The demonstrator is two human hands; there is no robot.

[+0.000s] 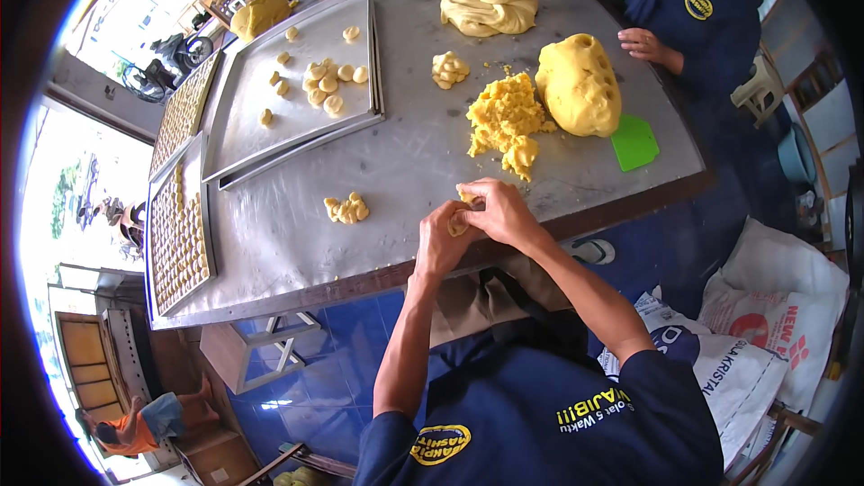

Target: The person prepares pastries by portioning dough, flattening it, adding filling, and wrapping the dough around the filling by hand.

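Note:
My left hand [439,241] is curled around a small piece of dough [458,224] at the table's near edge. Against it, my right hand [500,211] has its fingers bent and pressed to the same piece, with a bit of yellow showing by the fingertips. Just beyond them lies a crumbly heap of yellow filling [506,117], and behind that a large smooth yellow mound [579,85]. A green scraper [634,143] rests beside the mound. To the left sits a small cluster of dough pieces [346,208]; another cluster [449,70] lies beyond the filling.
A metal tray [301,139] holds scattered round dough balls. Two trays [180,238] filled with rows of pieces line the left end of the metal table [297,256]. A big pale dough mass [489,5] lies at the back. Co-workers' hands [650,47] rest around the table; white sacks [720,360] stand at right.

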